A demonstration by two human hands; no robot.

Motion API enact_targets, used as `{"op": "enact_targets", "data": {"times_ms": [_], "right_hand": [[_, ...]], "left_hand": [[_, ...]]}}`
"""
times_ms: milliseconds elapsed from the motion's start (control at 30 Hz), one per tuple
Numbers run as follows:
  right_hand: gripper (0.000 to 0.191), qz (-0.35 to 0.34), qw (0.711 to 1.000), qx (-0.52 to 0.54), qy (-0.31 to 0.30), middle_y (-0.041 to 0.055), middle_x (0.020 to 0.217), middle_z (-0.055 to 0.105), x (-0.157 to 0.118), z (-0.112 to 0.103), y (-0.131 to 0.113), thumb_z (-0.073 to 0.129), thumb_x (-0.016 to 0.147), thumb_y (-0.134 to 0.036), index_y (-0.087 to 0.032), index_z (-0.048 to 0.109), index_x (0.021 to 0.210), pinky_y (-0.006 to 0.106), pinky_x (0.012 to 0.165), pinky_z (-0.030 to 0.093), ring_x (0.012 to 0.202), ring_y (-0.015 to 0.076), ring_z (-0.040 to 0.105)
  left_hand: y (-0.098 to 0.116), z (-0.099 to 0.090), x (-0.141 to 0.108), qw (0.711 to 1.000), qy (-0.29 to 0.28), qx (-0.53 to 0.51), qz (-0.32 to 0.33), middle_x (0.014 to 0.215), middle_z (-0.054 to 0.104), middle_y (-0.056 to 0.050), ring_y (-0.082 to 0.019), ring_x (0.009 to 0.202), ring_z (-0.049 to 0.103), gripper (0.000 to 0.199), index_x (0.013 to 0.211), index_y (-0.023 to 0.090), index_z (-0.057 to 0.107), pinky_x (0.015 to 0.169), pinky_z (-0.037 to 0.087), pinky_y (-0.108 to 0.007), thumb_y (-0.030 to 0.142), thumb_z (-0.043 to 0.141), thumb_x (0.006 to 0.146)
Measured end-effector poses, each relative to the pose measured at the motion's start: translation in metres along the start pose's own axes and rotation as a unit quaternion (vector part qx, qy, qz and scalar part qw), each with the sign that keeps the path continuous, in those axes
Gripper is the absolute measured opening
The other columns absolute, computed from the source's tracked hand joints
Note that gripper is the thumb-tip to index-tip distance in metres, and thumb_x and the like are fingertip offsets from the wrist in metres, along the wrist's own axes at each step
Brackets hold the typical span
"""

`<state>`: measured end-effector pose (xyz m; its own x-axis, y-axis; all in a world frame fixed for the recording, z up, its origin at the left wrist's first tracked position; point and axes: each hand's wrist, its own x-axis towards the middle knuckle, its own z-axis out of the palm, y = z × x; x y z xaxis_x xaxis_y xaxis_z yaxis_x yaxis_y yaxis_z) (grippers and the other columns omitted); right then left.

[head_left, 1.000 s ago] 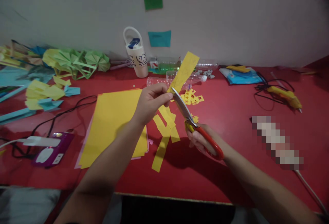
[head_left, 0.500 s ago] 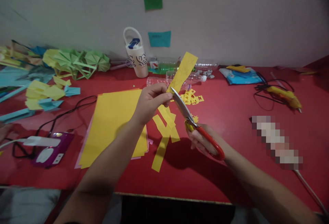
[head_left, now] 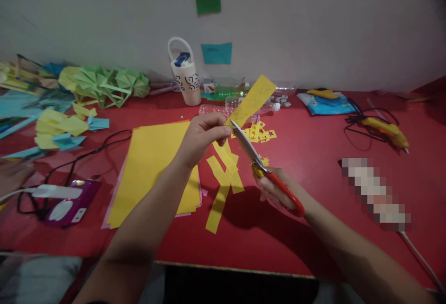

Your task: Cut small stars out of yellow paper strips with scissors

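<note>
Pinched in my left hand is the lower end of a yellow paper strip, which slants up to the right and bears faint pencil lines. My right hand grips red-handled scissors; their tips meet the strip right beside my left fingertips. Below my hands, several yellow paper strips lie crossed on the red table. Yellow pieces with star-shaped cut-outs lie behind the scissors, and small yellow stars are partly hidden by my right hand.
Yellow sheets are stacked on the left, near a purple power socket with cables. A white tumbler and plastic bottles line the wall. A yellow glue gun lies right. Another person's hand is at the left edge.
The yellow strip has tilted further to the right, its top end lower. Both hands stay nearly in place. At the left edge, the other person's hand has come further into view.
</note>
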<state>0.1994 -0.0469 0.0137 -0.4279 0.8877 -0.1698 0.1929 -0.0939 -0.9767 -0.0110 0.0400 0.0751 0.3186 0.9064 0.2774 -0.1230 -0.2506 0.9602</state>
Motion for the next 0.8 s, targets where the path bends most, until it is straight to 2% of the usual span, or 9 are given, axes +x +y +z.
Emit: {"op": "enact_targets", "data": {"times_ms": [100, 200, 500, 667, 800], "right_hand": [[0.054, -0.001, 1.000, 0.002, 0.002, -0.0128, 0.039, 0.035, 0.0001, 0.0000, 0.0001, 0.053, 0.082, -0.074, -0.024, 0.042, 0.068, 0.030, 0.048, 0.055, 0.028, 0.0065, 0.036], [0.054, 0.005, 1.000, -0.002, 0.012, -0.0118, 0.039, 0.038, 0.0001, 0.0002, -0.0002, 0.054, 0.081, -0.075, -0.024, 0.043, 0.067, 0.029, 0.044, 0.052, 0.028, 0.0072, 0.037], [0.060, 0.008, 1.000, -0.009, 0.028, -0.0103, 0.036, 0.038, 0.0008, 0.0026, -0.0014, 0.052, 0.075, -0.083, -0.025, 0.043, 0.064, 0.030, 0.043, 0.053, 0.029, 0.0094, 0.041], [0.058, -0.001, 1.000, -0.003, 0.019, -0.0102, 0.037, 0.038, 0.0005, 0.0023, 0.0003, 0.053, 0.079, -0.079, -0.024, 0.042, 0.065, 0.027, 0.040, 0.049, 0.030, 0.0087, 0.040], [0.055, -0.011, 1.000, 0.007, 0.010, -0.0106, 0.039, 0.038, 0.0005, 0.0006, 0.0026, 0.053, 0.083, -0.075, -0.024, 0.042, 0.066, 0.027, 0.044, 0.052, 0.030, 0.0069, 0.037]], "left_hand": [[0.0011, -0.0007, 0.0002, 1.000, 0.004, -0.001, -0.004, 0.050, 0.053, 0.004, -0.007, 0.046, 0.049, 0.011, 0.056, 0.018, 0.063, 0.048, 0.043, -0.021, 0.020, 0.067, 0.066], [0.0021, -0.0003, 0.0005, 1.000, 0.021, 0.004, -0.004, 0.051, 0.056, 0.003, -0.007, 0.047, 0.050, 0.010, 0.057, 0.018, 0.065, 0.049, 0.045, -0.022, 0.022, 0.068, 0.066], [0.0030, 0.0018, 0.0029, 0.997, 0.074, 0.001, 0.007, 0.049, 0.054, 0.004, -0.007, 0.046, 0.049, 0.010, 0.059, 0.018, 0.063, 0.048, 0.045, -0.022, 0.025, 0.068, 0.064], [0.0040, 0.0030, 0.0026, 0.996, 0.091, 0.005, 0.010, 0.051, 0.053, 0.005, -0.007, 0.046, 0.049, 0.008, 0.064, 0.019, 0.062, 0.048, 0.046, -0.021, 0.025, 0.067, 0.064], [0.0041, 0.0021, 0.0020, 0.996, 0.088, 0.023, 0.018, 0.052, 0.053, 0.005, -0.007, 0.047, 0.049, 0.007, 0.065, 0.019, 0.061, 0.048, 0.045, -0.021, 0.024, 0.065, 0.066]]}}
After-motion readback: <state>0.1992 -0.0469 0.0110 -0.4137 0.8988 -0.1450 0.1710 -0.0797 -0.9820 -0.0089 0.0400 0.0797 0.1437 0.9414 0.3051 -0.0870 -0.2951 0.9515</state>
